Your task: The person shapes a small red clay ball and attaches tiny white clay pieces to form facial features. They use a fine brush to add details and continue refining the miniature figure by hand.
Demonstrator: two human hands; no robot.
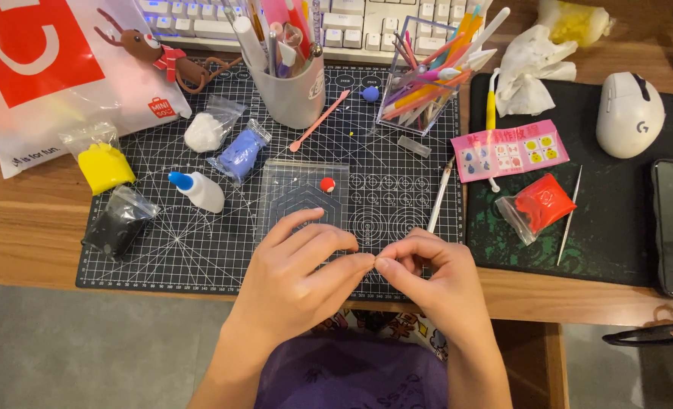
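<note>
Both hands meet at the near edge of the cutting mat, left hand and right hand with fingertips pressed together, pinching something too small to make out. Just beyond them on the mat, a red clay ball sits on a clear sheet.

Single view, from a camera worn on the person's head, looking steeply down and forward over the wooden tabletop. The near edge of the tabletop crosses the lower third of the frame, with floor and the person's lap below it; a keyboard marks the far limit at the top. The left hand and right hand lie close beneath the lens, over the black cutting mat. The camera appears slightly left of the tabletop's centre. No second view overlaps.
</note>
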